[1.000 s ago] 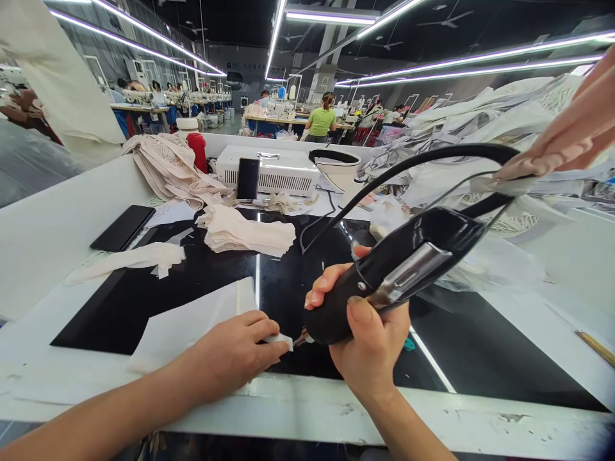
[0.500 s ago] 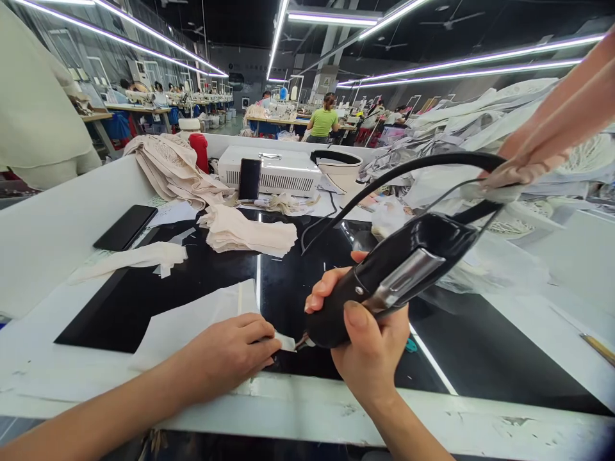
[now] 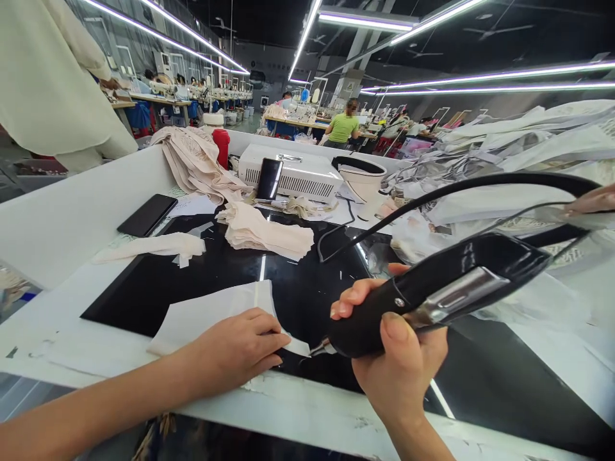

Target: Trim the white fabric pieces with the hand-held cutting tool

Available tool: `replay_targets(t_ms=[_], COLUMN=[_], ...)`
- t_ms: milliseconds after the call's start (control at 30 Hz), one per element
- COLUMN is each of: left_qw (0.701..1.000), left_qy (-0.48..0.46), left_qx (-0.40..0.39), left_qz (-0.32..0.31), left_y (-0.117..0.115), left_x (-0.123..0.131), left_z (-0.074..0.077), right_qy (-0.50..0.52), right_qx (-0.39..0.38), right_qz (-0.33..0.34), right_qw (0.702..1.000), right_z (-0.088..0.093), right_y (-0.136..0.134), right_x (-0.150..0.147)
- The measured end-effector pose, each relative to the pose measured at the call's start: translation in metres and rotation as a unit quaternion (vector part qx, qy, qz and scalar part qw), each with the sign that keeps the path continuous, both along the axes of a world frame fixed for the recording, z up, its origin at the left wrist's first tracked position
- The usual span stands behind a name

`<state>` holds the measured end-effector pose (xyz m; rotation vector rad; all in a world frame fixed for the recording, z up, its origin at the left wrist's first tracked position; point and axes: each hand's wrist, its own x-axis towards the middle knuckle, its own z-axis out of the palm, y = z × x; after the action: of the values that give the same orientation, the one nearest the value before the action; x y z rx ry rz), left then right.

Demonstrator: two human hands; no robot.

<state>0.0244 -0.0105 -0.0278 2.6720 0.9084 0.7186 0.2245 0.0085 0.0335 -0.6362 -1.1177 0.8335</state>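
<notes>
My left hand [image 3: 243, 346] presses a white fabric piece [image 3: 211, 314] down near the front edge of a black board [image 3: 288, 282]. Its fingers are bent together over the cloth, and part of the piece is hidden under them. In my right hand [image 3: 401, 358] is a black corded hand tool [image 3: 432, 301] with a silver lever and a pointed metal tip. The fingers and thumb wrap round its lower body. The tip [image 3: 324, 347] touches or nearly touches the right end of the white fabric, close to the board.
Stacked cream fabric pieces [image 3: 269, 234] lie behind, with a loose strip [image 3: 158, 246] at left. A flat phone [image 3: 148, 214], an upright phone [image 3: 270, 179] and a white vented box [image 3: 293, 173] stand further back. The tool's cable [image 3: 461, 186] arches right.
The view has shifted, so the bench appears lower and turned. The tool tip now shows clearly at the fabric's right end. Both hands keep their holds.
</notes>
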Motion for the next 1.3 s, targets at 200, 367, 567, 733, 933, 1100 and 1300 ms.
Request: replay_targets(t_ms=[200, 367, 567, 733, 933, 1100, 1300], left_qw=[1.0, 1.0, 1.0, 1.0, 1.0, 1.0, 1.0], left_qy=[-0.006, -0.009, -0.006, -0.008, -0.002, 0.012, 0.026], left_qx=[-0.01, -0.012, 0.002, 0.007, -0.008, -0.027, 0.0], left_qz=[0.001, -0.016, -0.022, -0.028, -0.02, -0.009, -0.014], left_y=[-0.003, -0.005, -0.005, -0.005, -0.006, -0.01, -0.015], left_x=[0.002, -0.003, -0.004, -0.003, -0.004, -0.006, -0.007], left_z=[-0.001, -0.003, -0.002, -0.001, 0.0, 0.001, -0.003], right_qy=[-0.01, 0.003, 0.015, 0.001, -0.013, -0.016, 0.001], right_qx=[-0.014, -0.014, 0.01, 0.014, 0.016, 0.018, 0.015], right_qz=[-0.01, -0.008, -0.017, -0.018, -0.026, -0.033, -0.035], right_qw=[1.0, 1.0, 1.0, 1.0, 0.999, 0.999, 0.999], right_z=[0.002, 0.003, 0.003, -0.001, -0.003, -0.002, -0.001], right_y=[-0.003, -0.004, 0.001, 0.001, 0.0, -0.001, 0.001], right_x=[0.001, 0.0, -0.004, -0.005, -0.005, -0.005, -0.01])
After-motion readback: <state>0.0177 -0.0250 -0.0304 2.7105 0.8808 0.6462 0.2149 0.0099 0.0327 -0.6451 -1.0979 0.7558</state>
